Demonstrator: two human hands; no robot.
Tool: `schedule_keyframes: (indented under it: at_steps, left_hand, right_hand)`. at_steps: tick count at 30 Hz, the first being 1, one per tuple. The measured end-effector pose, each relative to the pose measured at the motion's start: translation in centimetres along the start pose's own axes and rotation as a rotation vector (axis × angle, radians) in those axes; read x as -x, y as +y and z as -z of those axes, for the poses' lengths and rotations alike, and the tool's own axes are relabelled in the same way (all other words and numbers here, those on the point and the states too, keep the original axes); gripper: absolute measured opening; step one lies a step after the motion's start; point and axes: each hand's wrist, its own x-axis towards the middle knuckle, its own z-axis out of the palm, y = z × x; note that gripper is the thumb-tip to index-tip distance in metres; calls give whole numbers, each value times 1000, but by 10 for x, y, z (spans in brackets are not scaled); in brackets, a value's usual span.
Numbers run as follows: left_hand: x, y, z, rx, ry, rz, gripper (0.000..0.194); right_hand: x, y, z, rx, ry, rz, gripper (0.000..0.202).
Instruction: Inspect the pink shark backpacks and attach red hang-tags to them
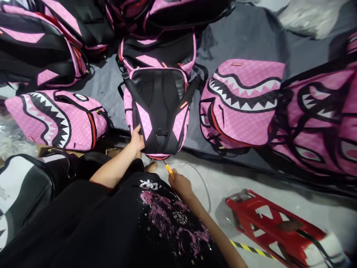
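In the middle of the head view, a pink and black backpack [158, 100] lies with its padded back panel and straps facing up. My left hand [137, 140] grips its lower left side, with the thumb on the panel and the other fingers mostly hidden. My right hand [180, 182] is closed around a yellow-handled tool [169, 171] with a thin dark shaft. Its tip is at the red-trimmed bottom edge of the backpack; whether it touches cannot be made out. Another backpack [156, 50] lies just behind this one.
Pink backpacks with shark mouths lie at left [55, 121] and right [245, 100] on a grey-covered table [237, 41]. More bags crowd the back and right. Black-and-white bags stand at lower left. A red slotted stool-like object [267, 219] and a thin cord [205, 186] are below right.
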Motion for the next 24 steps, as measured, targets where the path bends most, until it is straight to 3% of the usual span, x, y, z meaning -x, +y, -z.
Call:
schedule_keyframes:
  at_steps: [2, 4, 6, 7, 9, 11, 13, 16, 19, 21, 24]
  left_hand:
    - [29, -3, -6, -212, 125, -106, 50]
    - [56, -21, -6, -253, 109, -201, 53]
    - [66, -53, -3, -325, 76, -362, 63]
    - [62, -70, -3, -612, 51, -594, 67]
    - [43, -101, -7, -1154, -51, -910, 78]
    - [19, -119, -12, -1584, -44, -1051, 92]
    - [0, -124, -14, -1827, -1, -1080, 94]
    - [-12, -118, -15, -1934, -58, -1105, 82]
    - [-2, -98, -29, -1857, -172, -1125, 86]
    - [17, -72, -47, -1742, -176, -1149, 83]
    - [61, -12, -79, -1370, 5, -1198, 76]
  right_hand:
    - [3, 3, -1, 15, 27, -43, 36]
    - [6, 7, -2, 13, 62, -73, 36]
    - [3, 12, -3, 2, 104, -57, 35]
    - [0, 14, -3, -4, 121, -49, 33]
    - [-6, 19, -4, -22, 145, -55, 34]
    - [-10, 24, -4, -49, 154, -74, 36]
    - [-10, 28, -6, -86, 147, -64, 36]
    - [-5, 32, -8, -138, 151, -35, 34]
    - [9, 36, -6, -229, 168, -1, 36]
    - [22, 39, -1, -326, 221, 34, 35]
    - [45, 41, 11, -487, 452, 166, 40]
